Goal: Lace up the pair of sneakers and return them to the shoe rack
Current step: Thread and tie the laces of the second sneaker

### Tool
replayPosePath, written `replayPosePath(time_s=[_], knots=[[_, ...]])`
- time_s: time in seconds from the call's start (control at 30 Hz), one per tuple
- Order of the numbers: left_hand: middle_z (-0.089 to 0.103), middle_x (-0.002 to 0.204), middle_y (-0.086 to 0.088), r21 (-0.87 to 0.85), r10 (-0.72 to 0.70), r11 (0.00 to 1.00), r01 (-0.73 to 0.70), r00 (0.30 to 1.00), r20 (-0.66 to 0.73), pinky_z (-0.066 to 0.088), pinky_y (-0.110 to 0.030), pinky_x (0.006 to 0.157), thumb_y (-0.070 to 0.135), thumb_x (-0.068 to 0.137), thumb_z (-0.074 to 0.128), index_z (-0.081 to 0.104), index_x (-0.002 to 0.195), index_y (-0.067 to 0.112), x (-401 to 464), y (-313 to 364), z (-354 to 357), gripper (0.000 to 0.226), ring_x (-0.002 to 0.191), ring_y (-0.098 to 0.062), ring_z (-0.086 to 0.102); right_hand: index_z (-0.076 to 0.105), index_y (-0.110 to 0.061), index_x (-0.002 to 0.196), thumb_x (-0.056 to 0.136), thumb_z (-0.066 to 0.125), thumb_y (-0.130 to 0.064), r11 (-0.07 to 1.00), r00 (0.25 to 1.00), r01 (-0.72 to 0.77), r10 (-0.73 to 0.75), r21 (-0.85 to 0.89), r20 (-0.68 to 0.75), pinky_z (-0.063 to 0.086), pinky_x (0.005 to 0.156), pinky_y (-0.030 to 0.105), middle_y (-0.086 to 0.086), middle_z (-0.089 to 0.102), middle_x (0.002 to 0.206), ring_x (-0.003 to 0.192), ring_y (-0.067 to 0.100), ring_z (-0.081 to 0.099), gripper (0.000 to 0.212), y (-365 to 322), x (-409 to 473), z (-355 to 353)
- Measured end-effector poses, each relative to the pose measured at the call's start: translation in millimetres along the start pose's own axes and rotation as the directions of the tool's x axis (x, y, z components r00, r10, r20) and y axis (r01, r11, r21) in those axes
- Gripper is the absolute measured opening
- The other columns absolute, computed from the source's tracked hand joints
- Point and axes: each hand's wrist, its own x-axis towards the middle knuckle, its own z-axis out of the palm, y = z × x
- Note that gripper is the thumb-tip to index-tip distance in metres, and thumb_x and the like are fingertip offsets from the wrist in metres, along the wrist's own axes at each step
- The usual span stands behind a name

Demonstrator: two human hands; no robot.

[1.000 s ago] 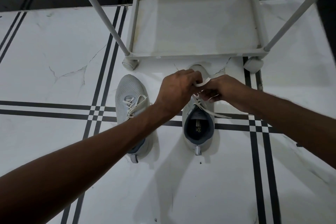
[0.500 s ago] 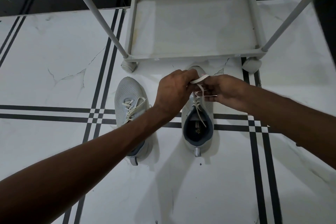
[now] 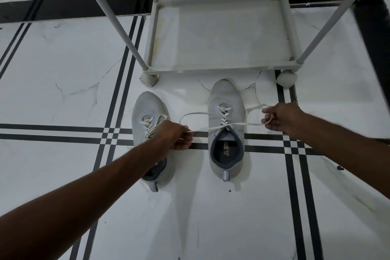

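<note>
- My left hand is closed on a loop of the white lace, pulled out toward 9 o'clock from the right sneaker.
- My right hand is closed on the other loop, drawn out toward 3 o'clock; the lace wraps around a finger.
- The lace is drawn out both ways from the crossing just above the sneaker's opening.
- The right sneaker sits on the floor, toe at 12 o'clock, near the front edge of the rack.
- The left sneaker lies beside it at 9 o'clock, partly under my left wrist, its laces loosely bunched.
- The rack's bottom shelf holds no shoes.
</note>
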Motion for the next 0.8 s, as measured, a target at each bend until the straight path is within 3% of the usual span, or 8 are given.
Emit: replayPosePath(time_s=[0.07, 0.13, 0.2, 0.27, 0.37, 0.5, 0.6, 0.8], knots=[[0.070, 0.097, -0.020, 0.153, 0.100, 0.983, -0.098, 0.995, -0.007, 0.062, -0.043, 0.072, 0.018, 0.092, 0.064, 0.057, 0.106, -0.002, 5.9, -3.2, -0.7, 0.025, 0.067, -0.027, 0.069, 0.055, 0.004, 0.123, 0.095, 0.058, -0.010, 0.994, 0.999, 0.026, -0.030, -0.102, -0.045, 0.059, 0.058, 0.033, 0.020, 0.067, 0.100, 0.079, 0.024, 0.066, 0.032, 12.2, -0.2, 4.9], [0.066, 0.114, -0.013, 0.501, 0.337, 0.821, -0.274, 0.941, -0.038, 0.057, -0.047, 0.087, 0.030, 0.085, 0.072, 0.047, 0.133, 0.007, 5.7, -1.9, 2.2, 0.058, 0.092, -0.029, 0.068, 0.052, 0.002, 0.127, 0.094, 0.063, -0.021, 0.920, 0.978, 0.139, -0.187, -0.366, -0.098, 0.055, 0.071, 0.036, 0.016, 0.060, 0.118, 0.101, 0.030, 0.062, 0.042, 21.4, -10.6, 13.3], [0.064, 0.121, -0.008, 0.650, 0.551, 0.608, -0.456, 0.832, 0.068, 0.052, -0.038, 0.093, 0.032, 0.082, 0.075, 0.055, 0.130, 0.014, 0.1, -2.1, 14.5, 0.055, 0.107, -0.025, 0.063, 0.054, -0.001, 0.128, 0.092, 0.064, -0.023, 0.667, 0.872, 0.332, -0.487, -0.667, -0.053, 0.045, 0.081, 0.032, 0.015, 0.060, 0.120, 0.111, 0.033, 0.058, 0.044, 28.5, -21.9, 20.9], [0.070, 0.113, -0.003, 0.601, 0.530, 0.598, -0.530, 0.824, 0.199, 0.055, -0.031, 0.085, 0.025, 0.080, 0.078, 0.068, 0.113, 0.016, -6.8, -2.0, 31.6, 0.036, 0.100, -0.020, 0.067, 0.062, -0.007, 0.126, 0.088, 0.068, -0.018, 0.481, 0.745, 0.522, -0.660, -0.704, 0.101, 0.046, 0.077, 0.026, 0.011, 0.067, 0.121, 0.103, 0.028, 0.062, 0.040, 34.3, -31.7, 30.9], [0.076, 0.089, -0.005, 0.621, 0.488, 0.589, -0.518, 0.840, 0.238, 0.060, -0.036, 0.074, 0.019, 0.074, 0.082, 0.070, 0.096, 0.016, -2.1, -4.9, 46.5, 0.025, 0.081, -0.021, 0.072, 0.074, -0.018, 0.108, 0.084, 0.072, -0.010, 0.456, 0.726, 0.637, -0.625, -0.622, 0.285, 0.054, 0.076, 0.026, -0.001, 0.075, 0.102, 0.084, 0.013, 0.066, 0.026, 41.9, -37.2, 46.3], [0.076, 0.080, -0.003, 0.628, 0.532, 0.544, -0.557, 0.808, 0.255, 0.052, -0.025, 0.071, 0.016, 0.075, 0.080, 0.073, 0.087, 0.019, 9.6, 1.4, 41.5, 0.014, 0.079, -0.019, 0.071, 0.077, -0.020, 0.085, 0.076, 0.077, -0.007, 0.458, 0.699, 0.666, -0.659, -0.588, 0.278, 0.060, 0.069, 0.031, -0.010, 0.070, 0.071, 0.064, 0.006, 0.068, 0.016, 39.7, -33.1, 45.9], [0.073, 0.075, 0.003, 0.631, 0.608, 0.466, -0.620, 0.743, 0.281, 0.054, -0.029, 0.074, 0.014, 0.082, 0.071, 0.076, 0.089, 0.025, 15.9, 1.9, 37.8, 0.014, 0.072, -0.015, 0.069, 0.077, -0.019, 0.084, 0.077, 0.078, -0.006, 0.446, 0.692, 0.681, -0.653, -0.581, 0.309, 0.056, 0.063, 0.021, -0.007, 0.071, 0.070, 0.063, 0.006, 0.068, 0.015, 38.8, -26.7, 44.9], [0.060, 0.097, -0.004, 0.736, 0.621, -0.042, -0.676, 0.560, 0.549, 0.037, -0.030, 0.063, 0.008, 0.085, 0.056, 0.070, 0.098, 0.021, 17.7, -2.4, 29.1, 0.023, 0.085, -0.026, 0.063, 0.060, -0.010, 0.068, 0.067, 0.059, 0.009, 0.067, 0.540, 0.758, -0.623, -0.649, 0.566, 0.043, 0.059, 0.032, 0.003, 0.059, 0.069, 0.065, 0.021, 0.054, 0.019, 36.9, -13.9, 41.9]])
